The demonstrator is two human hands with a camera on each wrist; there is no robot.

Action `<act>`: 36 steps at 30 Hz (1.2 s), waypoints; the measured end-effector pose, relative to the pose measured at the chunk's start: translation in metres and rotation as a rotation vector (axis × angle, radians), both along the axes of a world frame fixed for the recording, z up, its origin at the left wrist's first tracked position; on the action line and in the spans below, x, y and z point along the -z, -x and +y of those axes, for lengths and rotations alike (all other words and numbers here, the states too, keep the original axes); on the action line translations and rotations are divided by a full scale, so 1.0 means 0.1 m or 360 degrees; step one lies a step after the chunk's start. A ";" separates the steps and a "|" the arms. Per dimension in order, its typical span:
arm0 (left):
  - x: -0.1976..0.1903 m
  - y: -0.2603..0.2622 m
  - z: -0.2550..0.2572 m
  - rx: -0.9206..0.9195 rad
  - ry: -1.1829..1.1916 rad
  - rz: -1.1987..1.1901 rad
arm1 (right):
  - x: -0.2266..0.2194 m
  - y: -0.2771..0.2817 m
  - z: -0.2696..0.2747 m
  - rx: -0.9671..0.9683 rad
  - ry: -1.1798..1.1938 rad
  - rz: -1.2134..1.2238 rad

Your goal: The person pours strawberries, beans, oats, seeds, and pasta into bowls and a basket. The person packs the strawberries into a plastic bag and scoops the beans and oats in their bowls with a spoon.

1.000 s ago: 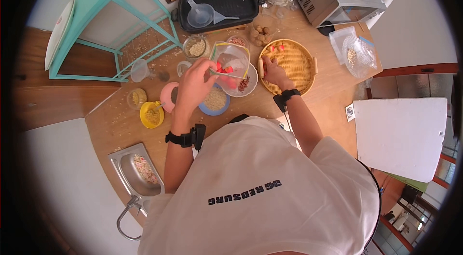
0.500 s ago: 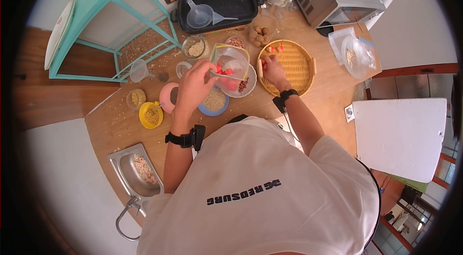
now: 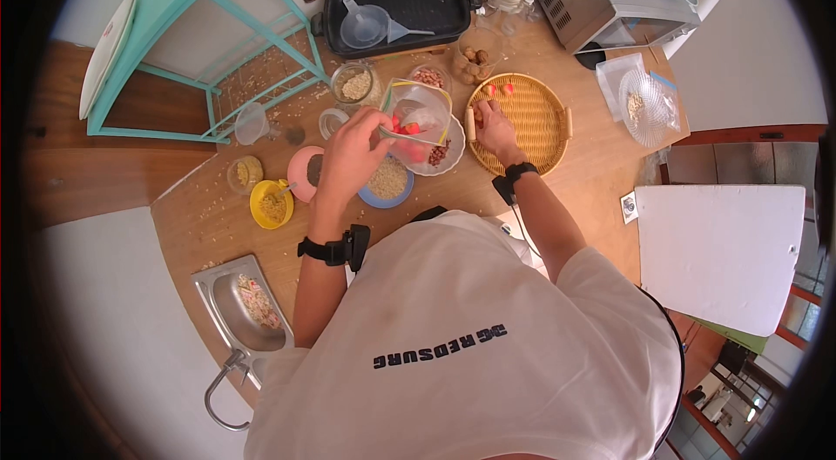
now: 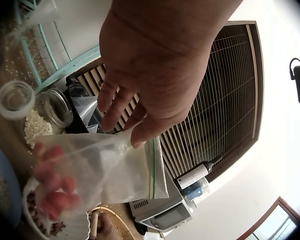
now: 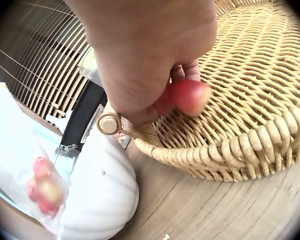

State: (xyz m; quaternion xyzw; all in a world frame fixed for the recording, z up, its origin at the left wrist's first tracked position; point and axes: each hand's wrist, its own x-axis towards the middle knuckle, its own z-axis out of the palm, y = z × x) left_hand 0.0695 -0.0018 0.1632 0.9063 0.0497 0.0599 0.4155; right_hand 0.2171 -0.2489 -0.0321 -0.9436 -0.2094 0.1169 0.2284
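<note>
My left hand [image 3: 347,155] pinches the top edge of a clear zip bag [image 4: 122,172] between thumb and fingers. Several small red fruits [image 4: 52,180] lie in the bag's bottom, which hangs over a white scalloped bowl [image 3: 455,155] with reddish nuts or beans in it. At the left side of a round wicker tray [image 3: 544,125], my right hand [image 3: 496,131] reaches down beside the handle. Its fingers curl round a red fruit with a pale yellow end [image 5: 190,97], low over the woven bottom. Two more red fruits [image 3: 508,89] lie at the tray's far side.
Around the bowl stand a blue plate of grain [image 3: 389,186], a yellow bowl [image 3: 270,206], a pink dish [image 3: 300,173] and a jar of oats [image 3: 355,84]. Behind are a black pan [image 3: 444,7] and a container of walnuts [image 3: 475,60]. A microwave [image 3: 592,3] stands back right.
My right hand shifts only slightly at the tray's left side, still low over it. The left hand keeps the bag in nearly the same place. The head view tilts a little.
</note>
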 end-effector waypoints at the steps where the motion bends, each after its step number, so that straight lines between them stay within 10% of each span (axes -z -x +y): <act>1: 0.00 0.00 0.00 0.0003 0.0007 -0.0001 | 0.01 0.01 0.00 -0.0005 0.0002 0.0000; 7: -0.01 0.01 0.00 -0.0009 -0.0006 0.0003 | 0.06 0.13 -0.10 -0.0039 -0.0124 -0.0334; 19: -0.05 -0.05 -0.03 0.0022 0.0054 -0.0012 | -0.40 -0.02 -0.64 0.0240 0.0449 0.0968; 27: -0.07 -0.03 -0.02 0.0029 0.0057 0.0016 | -0.20 0.29 -0.34 0.0028 0.0632 0.0617; 36: -0.06 -0.02 -0.03 0.0017 0.0081 0.0051 | -0.57 -0.07 -0.32 0.0296 -0.0039 0.0974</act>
